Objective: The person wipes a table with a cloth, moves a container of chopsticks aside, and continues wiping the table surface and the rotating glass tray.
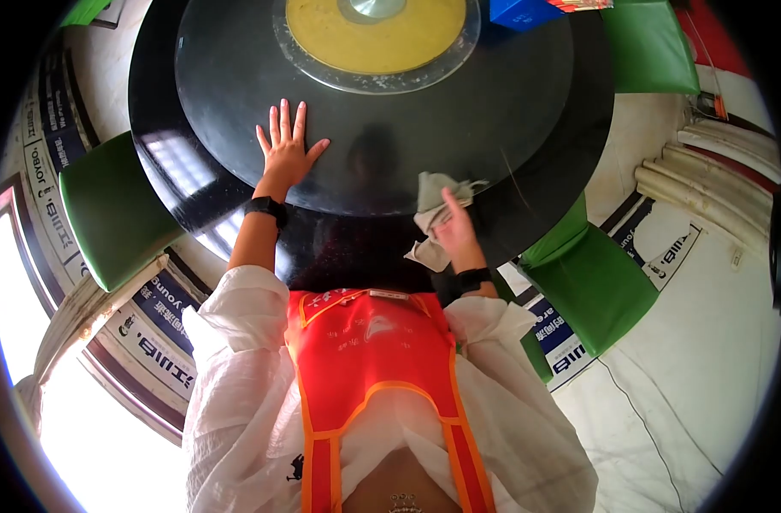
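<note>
green chairs (108,209), pale floor (715,368), bright window (10,291), blue-lettered banner (164,342)

A loose white blouse (236,359), crinkled, sleeves pushed up; a red apron (369,359) edged in orange, pale lettering across the chest; a black band (265,206) at each wrist.

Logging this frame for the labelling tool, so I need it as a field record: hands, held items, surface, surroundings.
left hand: open, palm down, fingers spread on the black turntable
right hand: gripping a grey cloth at the turntable's near edge
table: round black table under the turntable
centre: yellow disc inside a clear ring
wrists: a black band on each
seating: green chairs around the table
clothing: red apron over a white shirt
far side: blue box, partly cut off
</note>
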`<action>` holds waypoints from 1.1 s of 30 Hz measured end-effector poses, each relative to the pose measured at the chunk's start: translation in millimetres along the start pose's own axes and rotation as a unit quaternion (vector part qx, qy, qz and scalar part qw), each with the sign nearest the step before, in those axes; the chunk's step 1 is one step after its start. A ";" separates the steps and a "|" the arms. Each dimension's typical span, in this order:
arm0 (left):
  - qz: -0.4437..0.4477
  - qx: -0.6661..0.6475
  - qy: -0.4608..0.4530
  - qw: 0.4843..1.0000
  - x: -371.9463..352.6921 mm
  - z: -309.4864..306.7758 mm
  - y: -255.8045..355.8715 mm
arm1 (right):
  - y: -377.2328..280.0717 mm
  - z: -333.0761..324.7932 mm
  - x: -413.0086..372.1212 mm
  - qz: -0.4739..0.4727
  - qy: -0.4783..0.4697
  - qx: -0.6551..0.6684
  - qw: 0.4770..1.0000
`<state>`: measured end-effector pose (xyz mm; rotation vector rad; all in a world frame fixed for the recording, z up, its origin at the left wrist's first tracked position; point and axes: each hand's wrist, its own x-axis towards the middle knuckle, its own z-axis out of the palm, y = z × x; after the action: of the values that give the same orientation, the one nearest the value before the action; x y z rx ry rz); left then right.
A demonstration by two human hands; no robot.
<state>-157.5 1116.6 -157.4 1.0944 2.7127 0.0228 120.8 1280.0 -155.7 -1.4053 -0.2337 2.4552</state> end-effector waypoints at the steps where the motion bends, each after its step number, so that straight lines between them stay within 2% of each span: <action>1: 0.001 0.001 -0.001 1.000 0.5 -0.7 -0.9 | 14.3 1.5 -3.6 0.021 -0.032 -0.006 0.999; 2: 0.001 0.001 -0.002 1.000 1.0 -0.6 -2.5 | 28.3 1.8 -7.5 0.042 -0.064 -0.012 0.997; 3: 0.006 0.000 0.000 1.000 1.8 -1.1 -4.4 | 49.0 -12.8 -3.3 -0.044 -0.114 -0.202 0.972; 4: 0.011 0.000 0.002 1.000 2.4 -1.2 -5.5 | 51.4 -11.1 -5.2 0.038 -0.111 -0.144 0.982; 6: 0.013 0.001 -0.002 1.000 3.4 -2.5 -6.5 | 45.6 12.3 -14.2 0.124 -0.065 -0.006 0.990; 10: 0.012 -0.004 -0.007 1.000 3.1 -4.7 -7.1 | 44.4 -12.8 -3.1 0.119 -0.079 -0.009 0.990; 12: 0.011 -0.011 -0.005 1.000 0.7 -4.9 -3.4 | 45.1 -25.2 3.5 -0.041 -0.102 -0.158 0.981; 13: 0.006 -0.015 -0.006 1.000 -0.4 -4.2 -0.8 | 26.6 4.6 -12.0 0.049 -0.034 0.036 0.998; 21: -0.027 -0.071 -0.042 0.996 -11.5 0.1 34.2 | 10.3 -0.2 -22.0 0.006 -0.058 0.038 0.998; 23: -0.032 -0.096 -0.039 0.994 -14.5 3.9 44.0 | 33.9 -1.7 -15.6 0.059 -0.056 0.038 0.996; 24: -0.032 -0.097 -0.039 0.994 -15.5 3.5 50.3 | 54.7 -14.4 -2.1 0.025 -0.049 0.040 0.998; 26: -0.041 -0.108 -0.044 0.992 -18.0 2.5 63.4 | 70.0 12.6 -11.3 0.056 -0.034 0.021 0.998; 30: -0.041 -0.136 -0.056 0.988 -20.6 3.5 76.8 | 50.6 10.3 -16.7 0.118 -0.052 0.019 0.991; 32: -0.040 -0.149 -0.059 0.986 -19.2 3.2 84.4 | 42.7 -29.2 3.6 0.111 -0.040 0.029 0.993; 33: -0.039 -0.159 -0.064 0.984 -19.3 3.6 88.6 | 33.3 -72.8 25.5 0.123 -0.220 0.140 0.957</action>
<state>-82.7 1167.1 -148.8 0.8647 2.5208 0.3490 165.5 1256.7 -222.9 -0.8006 0.2050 2.8440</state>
